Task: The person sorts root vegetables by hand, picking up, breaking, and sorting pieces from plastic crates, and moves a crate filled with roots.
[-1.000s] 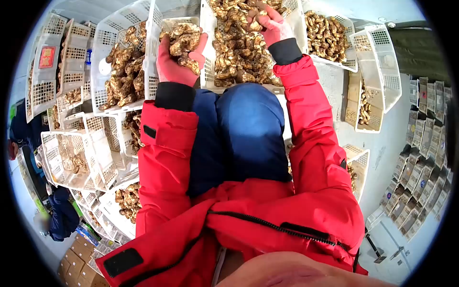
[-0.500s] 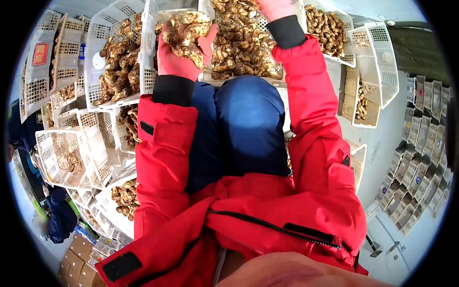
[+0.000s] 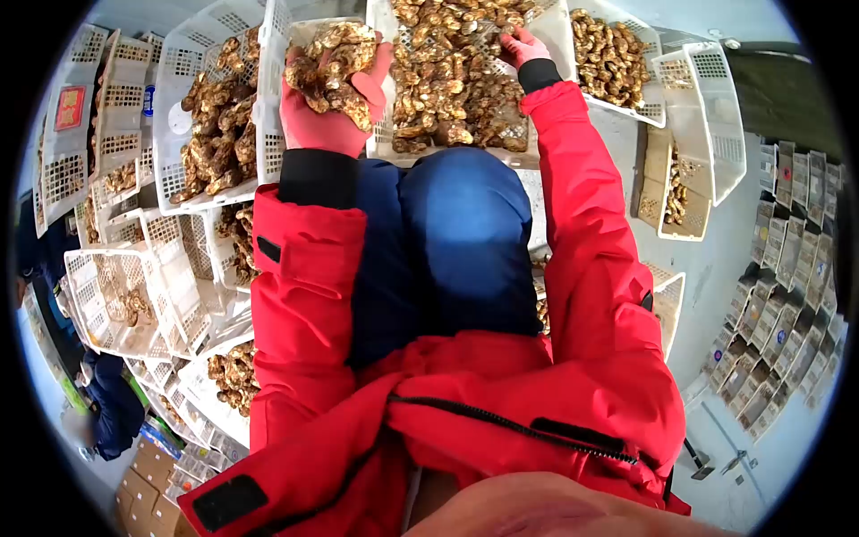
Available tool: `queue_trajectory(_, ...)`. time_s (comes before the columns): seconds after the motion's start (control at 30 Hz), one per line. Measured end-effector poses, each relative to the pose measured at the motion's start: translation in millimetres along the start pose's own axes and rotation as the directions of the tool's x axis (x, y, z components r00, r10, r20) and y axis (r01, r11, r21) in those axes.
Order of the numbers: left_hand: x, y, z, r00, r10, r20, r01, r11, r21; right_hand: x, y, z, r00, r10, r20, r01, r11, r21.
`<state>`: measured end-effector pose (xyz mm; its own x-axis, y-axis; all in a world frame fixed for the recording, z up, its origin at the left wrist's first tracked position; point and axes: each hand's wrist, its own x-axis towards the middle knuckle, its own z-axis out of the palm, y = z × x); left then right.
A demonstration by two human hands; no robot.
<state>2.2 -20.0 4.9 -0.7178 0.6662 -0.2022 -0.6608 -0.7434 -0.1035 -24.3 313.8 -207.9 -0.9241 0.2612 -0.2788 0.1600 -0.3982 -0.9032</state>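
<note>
Several brown and cream mottled mushrooms are cupped in my left hand, which wears a pink glove. It is at the left side of the white crate in front of my knees. Inside that crate lies a layer of similar mushrooms. My right hand, also in a pink glove, reaches to the mushrooms at the crate's upper right. Its fingers are bent together at them, and what they pinch is too small to make out.
A crate of larger mushrooms stands at the left, and another full one at the upper right. Emptier crates are stacked lower left. Crates stand on the right. A person in dark clothes is at the far left.
My left hand has moved slightly left with its mushrooms, after holding them higher over the crate's edge. My right hand went up out of view in part and has come back down to the crate's mushrooms.
</note>
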Motion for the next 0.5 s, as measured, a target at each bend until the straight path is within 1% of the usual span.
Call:
queue_trajectory(0.03,-1,0,0,1.0,0.01,-0.011,-0.009,0.999,0.035,-19,-23,10,0.992,-0.021,0.126,0.015,0.999,0.049)
queue_trajectory(0.1,-2,0,-1,1.0,0.012,-0.008,-0.012,1.0,0.024,-61,-63,41,0.979,-0.131,0.157,0.161,0.968,-0.194)
queue_trajectory(0.13,-3,-1,-1,1.0,0.012,-0.01,-0.011,1.0,0.017,-64,-65,45,0.966,-0.092,0.243,0.063,0.99,0.125)
queue_trajectory(0.2,-5,0,-4,1.0,0.016,-0.01,-0.015,1.0,0.009,-72,-76,56,0.927,-0.112,0.359,0.009,0.961,0.276)
queue_trajectory(0.23,-2,3,-8,1.0,-0.022,0.019,0.022,1.0,-0.004,-77,-82,63,0.901,-0.126,0.416,-0.028,0.938,0.344)
queue_trajectory(0.27,-1,4,-12,0.999,0.027,0.017,-0.027,0.999,0.034,-81,-84,73,0.941,-0.148,0.303,0.047,0.948,0.314)
queue_trajectory(0.3,0,1,-12,0.997,0.075,0.014,-0.075,0.995,0.071,-87,-91,85,0.929,-0.192,0.317,0.085,0.943,0.322)
queue_trajectory(0.33,2,-6,-5,0.991,0.134,-0.002,-0.134,0.988,-0.078,-99,-106,103,0.926,-0.2,0.321,0.123,0.962,0.242)
queue_trajectory(0.37,1,-9,-2,0.99,0.14,-0.001,-0.14,0.99,-0.004,-116,-127,127,0.923,-0.207,0.326,0.161,0.974,0.162)
queue_trajectory(0.4,-2,-12,0,0.99,0.143,0.0,-0.143,0.987,0.069,-139,-151,155,0.933,-0.222,0.283,0.241,0.97,-0.035)
queue_trajectory(0.43,-5,-15,3,0.99,0.143,0.0,-0.142,0.98,0.141,-143,-148,172,0.858,-0.403,0.317,0.466,0.872,-0.151)
queue_trajectory(0.47,-6,-17,6,0.993,0.12,0.006,-0.119,0.973,0.199,-141,-136,188,0.825,-0.474,0.309,0.547,0.807,-0.224)
queue_trajectory(0.5,-4,-13,1,0.989,0.144,0.037,-0.149,0.956,0.254,-163,-150,206,0.834,-0.419,0.359,0.551,0.671,-0.496)
